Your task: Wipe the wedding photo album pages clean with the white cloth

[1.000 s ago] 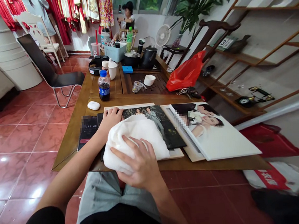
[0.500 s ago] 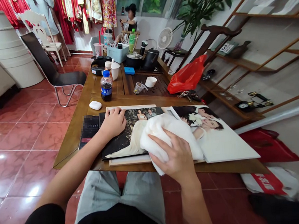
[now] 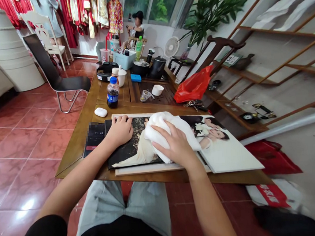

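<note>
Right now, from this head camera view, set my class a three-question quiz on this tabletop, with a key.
1. True or false: the right hand rests on a crumpled white cloth.
2. Which hand has its fingers on the dark wedding photo panel, nearer the white earbud case?
3. What material is the table under the blue-labelled plastic cola bottle?

Key: 1. True. 2. Left hand. 3. Wood.

Right hand point(image 3: 174, 142) on white cloth point(image 3: 161, 127), left hand point(image 3: 118, 130) on wedding photo panel point(image 3: 130, 153), wooden table point(image 3: 162, 178)
</note>
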A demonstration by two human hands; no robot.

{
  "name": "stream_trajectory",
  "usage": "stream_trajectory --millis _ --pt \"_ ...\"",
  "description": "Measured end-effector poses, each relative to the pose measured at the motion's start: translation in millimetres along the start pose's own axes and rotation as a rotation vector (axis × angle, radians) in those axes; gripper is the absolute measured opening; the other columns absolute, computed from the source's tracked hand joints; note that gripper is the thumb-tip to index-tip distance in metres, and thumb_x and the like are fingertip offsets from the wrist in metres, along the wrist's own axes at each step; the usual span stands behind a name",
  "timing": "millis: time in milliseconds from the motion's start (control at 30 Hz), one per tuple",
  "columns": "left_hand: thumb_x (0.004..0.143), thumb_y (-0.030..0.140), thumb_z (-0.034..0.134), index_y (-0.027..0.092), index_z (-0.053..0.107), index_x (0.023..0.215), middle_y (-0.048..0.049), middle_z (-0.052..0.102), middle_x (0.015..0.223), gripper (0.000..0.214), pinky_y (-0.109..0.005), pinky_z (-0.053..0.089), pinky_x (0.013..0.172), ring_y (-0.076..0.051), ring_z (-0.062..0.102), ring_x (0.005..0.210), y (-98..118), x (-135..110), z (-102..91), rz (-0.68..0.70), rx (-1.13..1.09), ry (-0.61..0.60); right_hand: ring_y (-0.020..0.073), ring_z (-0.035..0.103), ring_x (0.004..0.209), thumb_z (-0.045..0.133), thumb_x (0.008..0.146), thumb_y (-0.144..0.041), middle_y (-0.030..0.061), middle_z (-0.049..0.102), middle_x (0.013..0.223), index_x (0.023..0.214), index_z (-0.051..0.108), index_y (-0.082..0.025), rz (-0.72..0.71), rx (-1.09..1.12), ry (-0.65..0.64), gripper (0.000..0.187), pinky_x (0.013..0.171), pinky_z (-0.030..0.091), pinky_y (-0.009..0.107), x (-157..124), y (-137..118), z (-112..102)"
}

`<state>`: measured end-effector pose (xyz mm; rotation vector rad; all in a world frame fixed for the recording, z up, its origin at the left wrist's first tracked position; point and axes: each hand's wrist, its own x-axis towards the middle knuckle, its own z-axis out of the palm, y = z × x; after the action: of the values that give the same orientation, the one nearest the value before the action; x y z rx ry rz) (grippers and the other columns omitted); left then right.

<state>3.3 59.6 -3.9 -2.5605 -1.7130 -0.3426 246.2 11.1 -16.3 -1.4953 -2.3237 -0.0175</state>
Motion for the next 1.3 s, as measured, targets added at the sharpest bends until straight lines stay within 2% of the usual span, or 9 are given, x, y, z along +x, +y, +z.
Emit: stream_trajectory --millis 333,600,1033,1300 --pt "0.103 0.023 0.036 0.01 0.056 0.139 -0.0182 0.061 0.135 0.044 -0.052 0.037 0.115 -0.032 0.056 0.126 -1.7 -0.1 1.7 0.003 -0.012 0.003 0.0388 0.037 0.149 0.046 0.099 -0.063 0.0142 0.03 0.167 0.156 0.044 -0.034 0.033 -0.031 -0.076 0.064 0.117 0.034 0.063 46.7 15.0 9.7" --pt "0.102 0.022 0.037 0.009 0.057 0.139 -0.0188 0.062 0.134 0.044 -0.052 0.038 0.113 -0.032 0.057 0.123 -1.0 -0.2 1.8 0.005 0.0 0.004 0.0396 0.034 0.15 0.046 0.098 -0.066 0.0147 0.029 0.166 0.159 0.039 -0.035 0.019 -0.023 -0.115 0.069 0.117 0.032 0.064 68.6 9.5 15.2" --pt "0.102 0.023 0.037 0.012 0.056 0.14 -0.0174 0.062 0.136 0.044 -0.053 0.036 0.115 -0.031 0.057 0.123 -0.1 -0.8 2.3 -0.019 -0.011 0.018 0.0401 0.042 0.143 0.046 0.099 -0.06 0.0142 0.033 0.166 0.157 0.044 -0.035 -0.026 -0.073 -0.086 0.063 0.114 0.036 0.062 57.6 6.8 16.0" --pt "0.103 0.024 0.038 0.012 0.057 0.14 -0.0169 0.062 0.136 0.043 -0.05 0.036 0.116 -0.03 0.056 0.127 0.4 -1.4 1.0 -0.021 -0.004 0.019 0.0378 0.041 0.145 0.049 0.1 -0.057 0.0167 0.034 0.164 0.157 0.046 -0.032 -0.06 -0.066 -0.071 0.062 0.116 0.035 0.059 27.9 -6.4 9.4"
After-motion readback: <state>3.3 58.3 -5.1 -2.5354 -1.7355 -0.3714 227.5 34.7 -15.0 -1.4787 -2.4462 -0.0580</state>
